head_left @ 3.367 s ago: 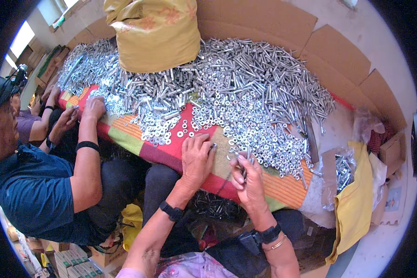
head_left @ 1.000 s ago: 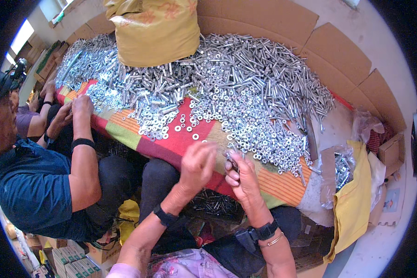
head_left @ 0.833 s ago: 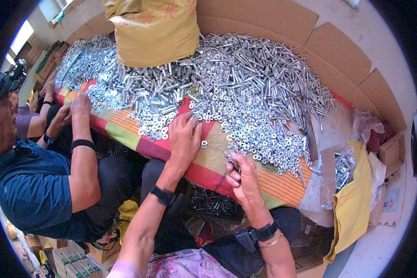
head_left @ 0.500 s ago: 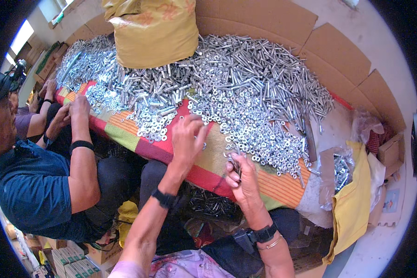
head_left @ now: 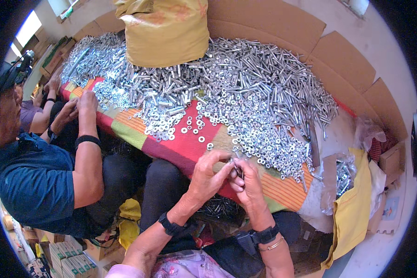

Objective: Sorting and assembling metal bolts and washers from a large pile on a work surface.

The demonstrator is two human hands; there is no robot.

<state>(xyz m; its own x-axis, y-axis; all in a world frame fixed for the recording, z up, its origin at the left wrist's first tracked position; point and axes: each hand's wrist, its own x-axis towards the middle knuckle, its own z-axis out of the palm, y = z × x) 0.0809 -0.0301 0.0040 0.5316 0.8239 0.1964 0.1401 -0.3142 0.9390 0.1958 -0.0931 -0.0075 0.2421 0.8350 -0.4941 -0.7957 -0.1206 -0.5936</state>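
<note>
My right hand [head_left: 249, 183] is closed around a few small metal bolts [head_left: 238, 170], partly hidden by the fingers. Against them, my left hand [head_left: 209, 175] pinches with thumb and forefinger; what lies between its fingertips is too small to make out. Both hands meet above the near edge of a patchwork cloth [head_left: 190, 147]. Just beyond them lie loose washers [head_left: 190, 123] and a spread of nuts [head_left: 268, 148]. Behind these rises a heap of metal bolts and sleeves [head_left: 268, 69].
A yellow sack [head_left: 167, 39] stands on the heap, backed by cardboard [head_left: 264, 21]. To the right are a clear bag of metal parts [head_left: 345, 173] and a yellow cloth sack [head_left: 350, 208]. At left, a co-worker in a dark shirt [head_left: 37, 185] sits with both hands together; another person is beyond.
My left hand has come down and right from over the washers to meet my right hand, its fingers closing to a pinch. My right hand stays closed on the bolts. The view has shifted slightly.
</note>
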